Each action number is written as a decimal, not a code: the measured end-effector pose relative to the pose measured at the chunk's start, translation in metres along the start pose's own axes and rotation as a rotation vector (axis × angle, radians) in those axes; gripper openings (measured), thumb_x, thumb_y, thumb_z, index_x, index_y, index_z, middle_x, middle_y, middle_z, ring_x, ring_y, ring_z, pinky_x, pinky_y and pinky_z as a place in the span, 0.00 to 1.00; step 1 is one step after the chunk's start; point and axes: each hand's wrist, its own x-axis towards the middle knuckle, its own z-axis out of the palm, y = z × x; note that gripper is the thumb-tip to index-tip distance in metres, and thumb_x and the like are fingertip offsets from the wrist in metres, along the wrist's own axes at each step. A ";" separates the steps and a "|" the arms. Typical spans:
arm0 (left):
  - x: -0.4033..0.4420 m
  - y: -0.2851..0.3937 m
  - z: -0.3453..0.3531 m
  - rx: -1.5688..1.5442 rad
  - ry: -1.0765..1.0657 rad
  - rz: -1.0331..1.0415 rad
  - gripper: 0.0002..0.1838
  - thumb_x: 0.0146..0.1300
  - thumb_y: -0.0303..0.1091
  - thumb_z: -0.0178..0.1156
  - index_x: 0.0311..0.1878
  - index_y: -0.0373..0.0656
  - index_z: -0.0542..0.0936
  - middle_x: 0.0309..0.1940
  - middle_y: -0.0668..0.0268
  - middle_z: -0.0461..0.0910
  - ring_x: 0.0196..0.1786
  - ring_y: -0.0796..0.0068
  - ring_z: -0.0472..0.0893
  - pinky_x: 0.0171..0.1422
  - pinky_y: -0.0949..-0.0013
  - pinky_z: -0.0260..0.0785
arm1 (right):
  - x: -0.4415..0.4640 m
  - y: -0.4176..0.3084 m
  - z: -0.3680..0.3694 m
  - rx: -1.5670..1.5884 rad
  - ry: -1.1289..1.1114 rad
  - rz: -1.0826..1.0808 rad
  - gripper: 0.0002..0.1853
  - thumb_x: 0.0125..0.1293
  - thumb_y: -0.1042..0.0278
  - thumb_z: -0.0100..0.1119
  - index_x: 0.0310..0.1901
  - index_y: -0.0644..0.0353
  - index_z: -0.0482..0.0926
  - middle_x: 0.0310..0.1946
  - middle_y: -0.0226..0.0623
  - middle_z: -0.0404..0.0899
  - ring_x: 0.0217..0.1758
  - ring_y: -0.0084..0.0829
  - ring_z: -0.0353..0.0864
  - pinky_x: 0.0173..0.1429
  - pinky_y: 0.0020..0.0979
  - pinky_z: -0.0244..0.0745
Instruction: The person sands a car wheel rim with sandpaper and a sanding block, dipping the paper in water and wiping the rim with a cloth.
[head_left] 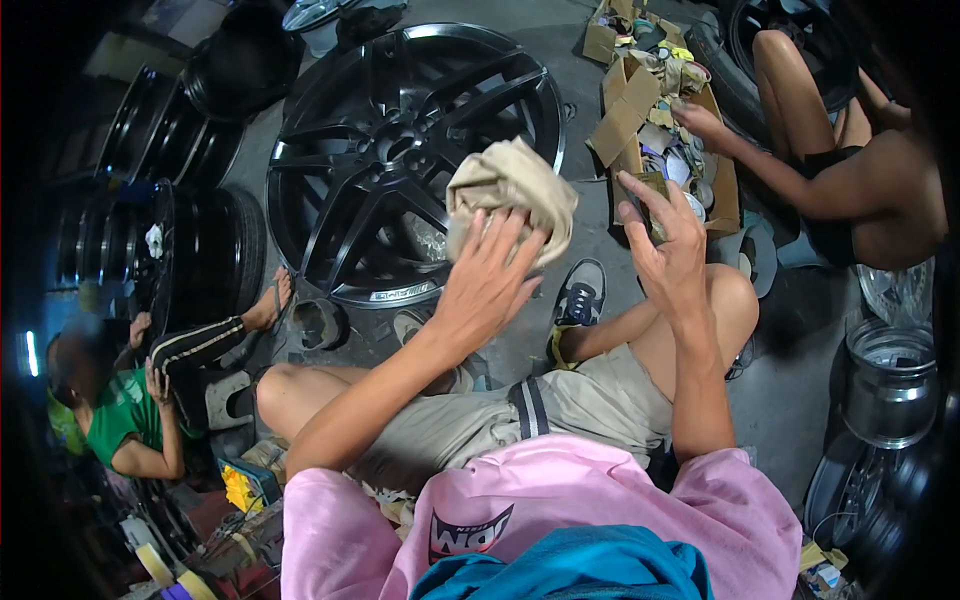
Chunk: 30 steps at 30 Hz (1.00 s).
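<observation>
My left hand (488,280) grips a bunched beige cloth (515,195), its fingers spread over the near side. The cloth is held up in front of a large black alloy wheel rim (395,150) and hides part of its right edge. The rim has several split spokes, a machined lip and lettering along the near edge. My right hand (668,245) is raised above my right knee, fingers apart, with nothing clearly seen in it. It is nearest to a cardboard box (722,195) behind it.
The box holds mixed tins and scraps. Another person (885,190) sits at right, one hand at the box. A person in green (130,420) sits at left. Dark rims (190,250) stack at left; a shiny rim (890,385) stands at right. My shoe (580,295) is between my hands.
</observation>
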 end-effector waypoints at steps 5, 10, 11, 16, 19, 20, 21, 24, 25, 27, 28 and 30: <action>0.076 -0.021 0.045 0.107 0.111 0.004 0.40 0.74 0.46 0.68 0.78 0.29 0.66 0.72 0.34 0.69 0.74 0.32 0.73 0.81 0.42 0.66 | 0.001 -0.001 -0.001 0.036 -0.082 0.071 0.18 0.69 0.75 0.68 0.61 0.61 0.88 0.39 0.52 0.78 0.41 0.52 0.82 0.49 0.44 0.78; 0.150 -0.054 0.075 -0.089 0.082 -0.211 0.37 0.83 0.50 0.55 0.79 0.27 0.65 0.71 0.33 0.70 0.71 0.32 0.75 0.78 0.48 0.70 | 0.003 0.004 0.004 0.047 -0.102 0.065 0.18 0.69 0.75 0.68 0.60 0.61 0.88 0.39 0.52 0.76 0.40 0.52 0.80 0.48 0.45 0.77; 0.155 -0.056 0.077 -0.094 0.083 -0.210 0.37 0.83 0.50 0.55 0.79 0.27 0.65 0.71 0.33 0.70 0.71 0.32 0.75 0.78 0.48 0.70 | 0.003 0.005 0.004 0.053 -0.114 0.074 0.18 0.69 0.75 0.68 0.60 0.61 0.88 0.39 0.52 0.76 0.41 0.52 0.80 0.48 0.46 0.77; 0.145 -0.092 0.062 0.134 0.091 -0.124 0.23 0.81 0.41 0.54 0.69 0.36 0.78 0.61 0.51 0.83 0.68 0.52 0.81 0.73 0.44 0.70 | -0.001 0.008 -0.005 0.027 -0.114 0.093 0.18 0.69 0.75 0.68 0.60 0.62 0.88 0.39 0.52 0.77 0.40 0.53 0.80 0.48 0.46 0.77; 0.140 -0.126 0.038 0.293 0.162 0.038 0.14 0.76 0.38 0.58 0.56 0.41 0.83 0.54 0.54 0.85 0.61 0.50 0.84 0.66 0.46 0.74 | -0.004 0.008 -0.011 0.031 -0.104 0.130 0.18 0.69 0.75 0.68 0.60 0.61 0.88 0.39 0.52 0.76 0.39 0.53 0.81 0.48 0.46 0.78; 0.141 -0.134 0.027 0.282 0.122 -0.120 0.14 0.76 0.38 0.57 0.55 0.40 0.83 0.51 0.51 0.87 0.58 0.46 0.85 0.64 0.45 0.75 | -0.007 0.009 -0.014 0.046 -0.107 0.154 0.18 0.70 0.75 0.68 0.60 0.61 0.88 0.39 0.52 0.76 0.39 0.53 0.81 0.48 0.45 0.78; 0.143 -0.142 0.014 0.272 0.085 -0.280 0.14 0.77 0.39 0.57 0.53 0.40 0.84 0.49 0.49 0.88 0.55 0.43 0.86 0.62 0.43 0.76 | -0.009 0.011 -0.016 0.047 -0.101 0.156 0.18 0.70 0.75 0.68 0.60 0.61 0.88 0.39 0.52 0.76 0.39 0.53 0.81 0.48 0.45 0.78; 0.134 -0.147 -0.017 0.086 -0.016 -0.422 0.17 0.80 0.44 0.57 0.49 0.39 0.84 0.44 0.42 0.89 0.51 0.36 0.88 0.58 0.39 0.77 | -0.009 0.015 -0.018 0.045 -0.082 0.121 0.18 0.70 0.75 0.68 0.60 0.61 0.88 0.39 0.51 0.76 0.40 0.53 0.81 0.47 0.45 0.78; 0.129 -0.149 -0.018 0.043 -0.039 -0.373 0.16 0.79 0.43 0.59 0.50 0.39 0.84 0.45 0.43 0.89 0.52 0.37 0.87 0.59 0.41 0.77 | -0.007 0.012 -0.019 0.057 -0.103 0.146 0.17 0.70 0.75 0.68 0.60 0.61 0.88 0.40 0.50 0.77 0.40 0.53 0.81 0.47 0.45 0.78; 0.133 -0.154 -0.016 0.052 -0.022 -0.267 0.13 0.75 0.40 0.62 0.52 0.39 0.85 0.49 0.46 0.88 0.55 0.40 0.86 0.62 0.44 0.77 | -0.005 0.009 -0.015 0.069 -0.114 0.177 0.17 0.70 0.75 0.68 0.59 0.62 0.88 0.40 0.50 0.77 0.41 0.53 0.82 0.47 0.45 0.78; 0.137 -0.157 -0.011 0.049 0.002 -0.166 0.13 0.72 0.36 0.65 0.54 0.40 0.85 0.52 0.49 0.87 0.59 0.42 0.85 0.66 0.47 0.77 | -0.004 0.009 -0.011 0.099 -0.109 0.119 0.16 0.70 0.75 0.68 0.59 0.62 0.88 0.40 0.50 0.77 0.41 0.53 0.82 0.48 0.46 0.78; 0.157 -0.164 0.006 0.054 0.085 -0.028 0.16 0.68 0.33 0.66 0.58 0.41 0.85 0.56 0.52 0.85 0.62 0.45 0.83 0.68 0.49 0.76 | -0.002 0.007 -0.006 0.131 -0.123 0.053 0.16 0.70 0.74 0.69 0.58 0.63 0.88 0.39 0.50 0.77 0.42 0.52 0.83 0.49 0.46 0.78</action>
